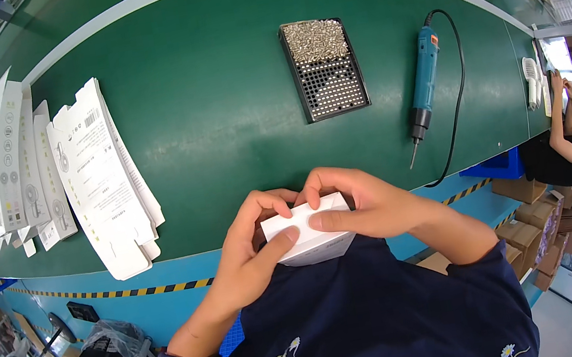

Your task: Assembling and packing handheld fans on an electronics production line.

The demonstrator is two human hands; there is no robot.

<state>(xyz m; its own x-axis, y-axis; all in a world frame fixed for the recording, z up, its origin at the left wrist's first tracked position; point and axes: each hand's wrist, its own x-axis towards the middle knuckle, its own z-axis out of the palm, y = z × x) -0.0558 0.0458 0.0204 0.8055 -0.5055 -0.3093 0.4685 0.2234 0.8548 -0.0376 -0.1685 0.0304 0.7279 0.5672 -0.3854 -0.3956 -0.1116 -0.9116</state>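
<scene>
A small white cardboard box (305, 214) is held upright close to my body, just off the table's near edge. My left hand (257, 232) grips its left side, thumb pressed on the white end and fingers curled behind. On the other side my right hand (350, 202) holds it the same way, its thumb near the middle of that end. Both thumbs nearly meet there. The box's far side and the fingertips behind it are hidden.
Flattened white printed cartons (102, 186) lie stacked at left on the green table (212, 100). A black screw tray (331, 88) full of small screws stands beyond my hands. A blue electric screwdriver (424, 76) with a black cord lies right. Another person (571, 142) works at far right.
</scene>
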